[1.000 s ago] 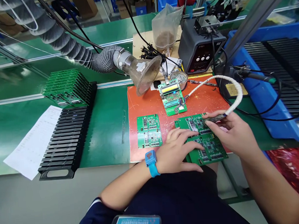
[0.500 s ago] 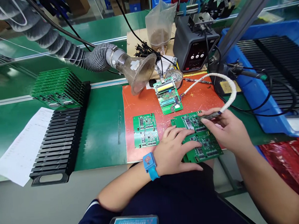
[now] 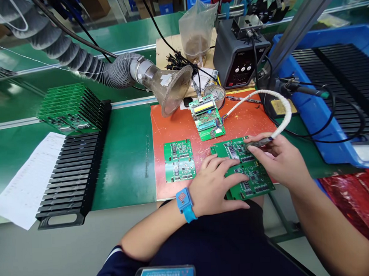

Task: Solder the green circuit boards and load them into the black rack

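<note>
My left hand (image 3: 216, 183) lies with fingers spread over a green circuit board (image 3: 256, 175), which appears to rest on another board. Pinched in my right hand (image 3: 278, 157) is a dark probe (image 3: 259, 142), its tip against the upper part of that board; the exact contact point is too small to make out. A white sleeved cable (image 3: 281, 104) loops from the probe to a green programmer board (image 3: 206, 118) with a lit display and a blue light. Left of my left hand, a separate circuit board (image 3: 179, 161) lies flat on the orange mat (image 3: 162, 122).
Above the mat hangs a fume-extraction funnel (image 3: 172, 89) on a grey hose. At left, a black slotted rack (image 3: 69, 177) holds several upright boards, beside a paper sheet (image 3: 28, 179). A soldering station (image 3: 240, 54) stands behind; a blue bin (image 3: 336, 146) sits at right.
</note>
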`<state>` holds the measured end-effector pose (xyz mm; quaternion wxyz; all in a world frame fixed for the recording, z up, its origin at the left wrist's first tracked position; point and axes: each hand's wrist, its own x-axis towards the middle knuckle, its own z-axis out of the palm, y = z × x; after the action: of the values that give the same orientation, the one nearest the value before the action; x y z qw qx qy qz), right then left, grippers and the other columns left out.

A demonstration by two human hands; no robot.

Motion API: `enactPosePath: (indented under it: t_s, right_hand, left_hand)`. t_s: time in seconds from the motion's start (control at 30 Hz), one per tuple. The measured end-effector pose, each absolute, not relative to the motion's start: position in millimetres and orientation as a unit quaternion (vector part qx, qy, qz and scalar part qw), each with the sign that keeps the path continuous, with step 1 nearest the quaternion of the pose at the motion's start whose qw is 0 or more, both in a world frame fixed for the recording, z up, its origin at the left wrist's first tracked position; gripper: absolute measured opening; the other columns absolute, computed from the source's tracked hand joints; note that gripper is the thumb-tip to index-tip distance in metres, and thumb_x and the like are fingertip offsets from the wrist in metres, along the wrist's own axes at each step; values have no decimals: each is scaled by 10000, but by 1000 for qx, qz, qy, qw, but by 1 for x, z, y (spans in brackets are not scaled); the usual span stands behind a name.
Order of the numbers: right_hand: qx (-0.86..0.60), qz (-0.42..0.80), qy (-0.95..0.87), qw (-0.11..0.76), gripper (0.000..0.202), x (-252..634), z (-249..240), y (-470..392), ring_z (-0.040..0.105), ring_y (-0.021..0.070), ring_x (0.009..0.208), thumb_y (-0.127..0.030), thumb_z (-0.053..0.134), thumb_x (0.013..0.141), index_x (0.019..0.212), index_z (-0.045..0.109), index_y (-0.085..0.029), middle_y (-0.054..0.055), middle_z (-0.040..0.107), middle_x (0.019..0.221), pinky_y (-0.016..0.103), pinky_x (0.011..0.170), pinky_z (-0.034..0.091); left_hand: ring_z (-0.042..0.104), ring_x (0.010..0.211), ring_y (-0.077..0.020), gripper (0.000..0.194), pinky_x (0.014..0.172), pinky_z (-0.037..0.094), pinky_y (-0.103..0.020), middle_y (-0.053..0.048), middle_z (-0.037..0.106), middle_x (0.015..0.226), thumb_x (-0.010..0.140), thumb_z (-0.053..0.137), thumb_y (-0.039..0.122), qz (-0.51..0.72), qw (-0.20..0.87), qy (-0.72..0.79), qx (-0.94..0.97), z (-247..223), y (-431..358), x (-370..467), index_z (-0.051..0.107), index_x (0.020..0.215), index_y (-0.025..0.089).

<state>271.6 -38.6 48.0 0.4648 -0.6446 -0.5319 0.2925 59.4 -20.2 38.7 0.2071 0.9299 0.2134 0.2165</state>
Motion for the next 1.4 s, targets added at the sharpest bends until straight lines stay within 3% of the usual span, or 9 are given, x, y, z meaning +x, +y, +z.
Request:
enactPosePath:
  t_s: [0.4,1.4]
  right_hand:
    - [-648,291,-531,461,197,270,48,-39,671,161,841,-338,682,826,974,608,-233,42,707,983,262,737,559]
    - [-649,293,-538,451,234,271,49,-38,670,197,861,-372,678,832,992,599,-221,65,699,995,340,794,569]
  left_hand:
    - [448,1274,-263,579,1180,199,-526,-93,511,1361,784,626,672,211,209,217,930,35,-21,60,611,1188,258]
    - [479,1262,-262,552,1159,287,-492,-118,522,1328,776,664,624,218,208,207,931,39,-18,61,622,1158,228]
